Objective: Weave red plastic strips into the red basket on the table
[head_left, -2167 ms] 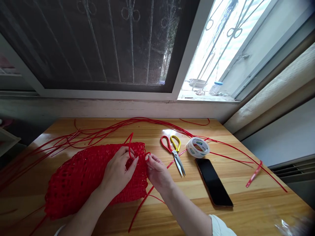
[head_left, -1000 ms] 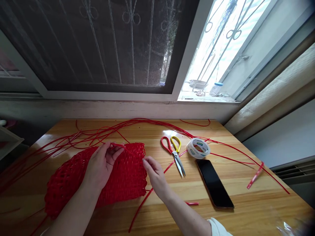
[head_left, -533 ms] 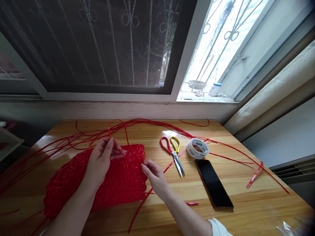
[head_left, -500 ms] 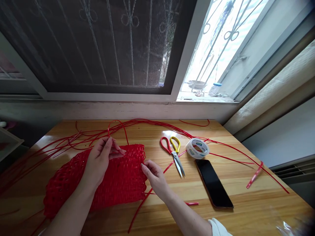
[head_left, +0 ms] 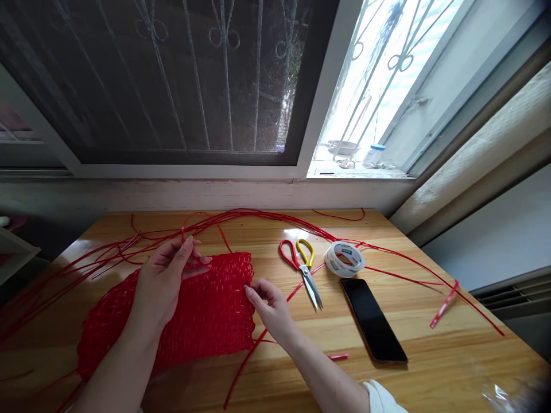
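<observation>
A red woven basket of glossy plastic cord lies on its side across the wooden table, its scalloped edge facing right. Above its upper side, my left hand pinches a thin red cord that loops up behind the fingers and back down to the weave. My right hand grips the basket's right edge between thumb and forefinger. Part of the basket is hidden by my left forearm.
Scissors with red and yellow handles lie right of the basket. Beside them are a tape roll and a black phone. Long red cords run along the table's back. A window rises behind.
My left hand has moved a little left and down with the cord, and the cord's loop has shifted. My right hand stays at the basket's edge.
</observation>
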Available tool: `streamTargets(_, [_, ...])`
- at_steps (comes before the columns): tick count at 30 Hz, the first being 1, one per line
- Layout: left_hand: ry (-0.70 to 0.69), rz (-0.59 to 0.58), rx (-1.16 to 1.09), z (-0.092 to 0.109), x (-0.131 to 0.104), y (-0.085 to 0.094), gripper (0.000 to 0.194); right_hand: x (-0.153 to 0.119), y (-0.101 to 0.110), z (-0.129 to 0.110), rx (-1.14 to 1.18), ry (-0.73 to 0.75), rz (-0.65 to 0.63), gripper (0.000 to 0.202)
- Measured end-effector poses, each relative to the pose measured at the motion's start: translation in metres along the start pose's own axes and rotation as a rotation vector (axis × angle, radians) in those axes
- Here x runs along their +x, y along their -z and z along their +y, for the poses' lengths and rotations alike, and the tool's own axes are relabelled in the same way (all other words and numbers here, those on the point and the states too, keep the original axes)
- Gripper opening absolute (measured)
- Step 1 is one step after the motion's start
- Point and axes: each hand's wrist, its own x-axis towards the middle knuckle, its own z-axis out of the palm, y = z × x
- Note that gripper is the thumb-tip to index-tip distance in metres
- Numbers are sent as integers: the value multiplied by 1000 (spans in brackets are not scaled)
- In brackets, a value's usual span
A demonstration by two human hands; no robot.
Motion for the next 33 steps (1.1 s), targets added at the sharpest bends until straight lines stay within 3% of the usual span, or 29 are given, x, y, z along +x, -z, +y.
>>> streamTargets(4, [44, -14, -127, 2, -12, -8, 33, -2, -3, -9, -152, 221, 210, 17])
streamTargets(7, [47, -92, -136, 2, -23, -20, 29, 0, -6, -22, -306, 395, 221, 24])
streamTargets(9, [26, -196, -105, 1, -28, -28, 25, 5, -8, -29, -336, 411, 195, 14])
streamTargets(10, [-5, -266, -86, 0, -29, -31, 23, 7, -9, -32, -312, 384, 181, 8])
streamTargets(13, [-175, -464, 9, -4, -27, -33, 25, 15, -10, -30, -49, 183, 166, 26])
streamTargets(16, [-387, -504, 343, -13, -21, -27, 34, 20, -12, -23, 357, -91, 203, 34])
streamTargets(19, [-509, -548, 721, -24, -18, -20, 33, 21, -12, -20, 564, -203, 232, 34])
streamTargets(22, [-530, -610, 836, -31, -20, -17, 30, 18, -11, -23, 666, -229, 222, 30])
streamTargets(27, [-473, -616, 870, -32, -21, -16, 29, 13, -6, -26, 769, -295, 157, 18])
streamTargets(33, [-500, -633, 925, -33, -23, -16, 12, 13, -5, -21, 875, -475, 146, 27])
